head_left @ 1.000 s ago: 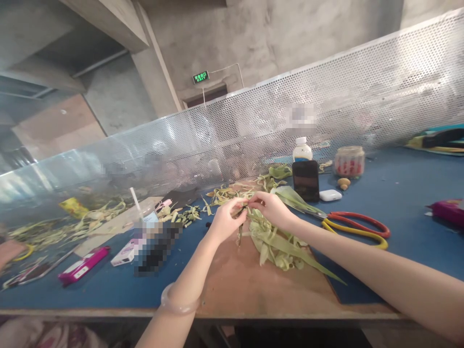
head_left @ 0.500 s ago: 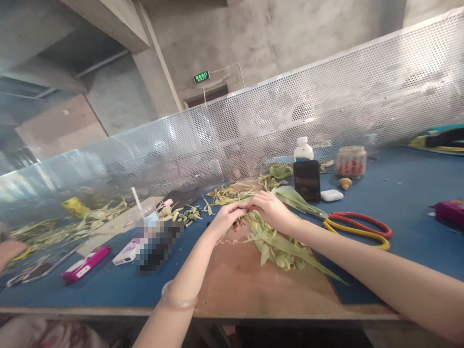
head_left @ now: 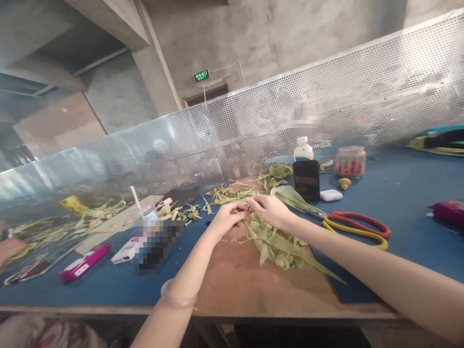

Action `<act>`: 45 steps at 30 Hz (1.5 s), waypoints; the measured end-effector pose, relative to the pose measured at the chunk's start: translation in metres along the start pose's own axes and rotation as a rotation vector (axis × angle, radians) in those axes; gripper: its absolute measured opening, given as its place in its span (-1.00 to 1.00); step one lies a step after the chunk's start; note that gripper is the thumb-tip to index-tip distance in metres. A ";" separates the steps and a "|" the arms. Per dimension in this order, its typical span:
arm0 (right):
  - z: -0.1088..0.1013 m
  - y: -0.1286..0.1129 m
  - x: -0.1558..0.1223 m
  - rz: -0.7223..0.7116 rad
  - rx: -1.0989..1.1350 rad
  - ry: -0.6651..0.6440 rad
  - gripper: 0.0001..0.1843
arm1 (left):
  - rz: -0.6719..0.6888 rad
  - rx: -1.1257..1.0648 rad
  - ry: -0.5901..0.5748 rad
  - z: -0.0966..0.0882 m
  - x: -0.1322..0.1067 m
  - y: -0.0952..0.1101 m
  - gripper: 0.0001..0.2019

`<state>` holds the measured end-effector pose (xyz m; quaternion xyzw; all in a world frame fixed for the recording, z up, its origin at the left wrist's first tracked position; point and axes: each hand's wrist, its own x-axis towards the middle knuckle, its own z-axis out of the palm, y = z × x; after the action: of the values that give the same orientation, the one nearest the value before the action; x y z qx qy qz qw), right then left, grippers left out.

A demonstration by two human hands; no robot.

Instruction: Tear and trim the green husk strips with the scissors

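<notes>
My left hand (head_left: pixel 228 220) and my right hand (head_left: pixel 270 210) meet fingertip to fingertip above a brown board (head_left: pixel 261 287). Both are closed in a pinch on something small; a dark bit shows between the fingertips, too little to name. Under my right hand lies a heap of pale green husk-like leaves (head_left: pixel 279 249), one long leaf pointing toward the front right. Dry yellowish strips (head_left: pixel 232 195) lie just beyond my fingers. Right of my right hand rests a pair of scissors (head_left: pixel 357 227) with one red and one yellow handle, its blades under a wide green leaf (head_left: pixel 292 197).
A phone (head_left: pixel 306 180) stands upright before a white-capped bottle (head_left: pixel 302 149). Near it are a white earbud case (head_left: pixel 331 195) and a clear jar (head_left: pixel 350 162). At left lie a purple packet (head_left: pixel 85 263) and a lidded cup (head_left: pixel 148 212). Another person's hand (head_left: pixel 10 249) appears at the far left.
My right hand's fingers have drawn in and its knuckles have lowered slightly. The reddish bits seen below my fingertips before are now mostly covered. The other things lie as before.
</notes>
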<state>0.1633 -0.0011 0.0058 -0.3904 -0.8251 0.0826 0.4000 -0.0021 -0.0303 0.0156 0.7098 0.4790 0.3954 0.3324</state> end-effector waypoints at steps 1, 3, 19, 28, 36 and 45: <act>0.001 0.000 0.000 -0.001 -0.028 -0.014 -0.54 | 0.008 0.013 -0.004 0.001 0.000 0.000 -0.73; 0.003 0.000 0.000 -0.031 -0.060 -0.028 -0.61 | 0.024 0.036 -0.010 0.002 0.000 -0.001 -0.74; -0.007 0.005 0.004 -0.225 0.170 -0.062 -0.86 | -0.087 -0.107 -0.036 -0.003 -0.002 0.005 -0.68; -0.011 0.002 0.004 -0.218 0.204 -0.068 -0.81 | -0.138 -0.310 -0.065 -0.003 -0.003 0.000 -0.65; -0.014 0.001 0.002 -0.225 0.210 -0.113 -0.86 | -0.136 -0.326 -0.140 -0.007 -0.002 -0.002 -0.76; -0.019 0.002 0.004 -0.021 0.261 -0.325 -0.46 | -0.082 -0.242 -0.193 -0.002 0.000 -0.006 -0.74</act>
<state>0.1769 0.0000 0.0201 -0.3083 -0.8650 0.2468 0.3096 -0.0061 -0.0283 0.0115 0.6791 0.4221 0.3664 0.4758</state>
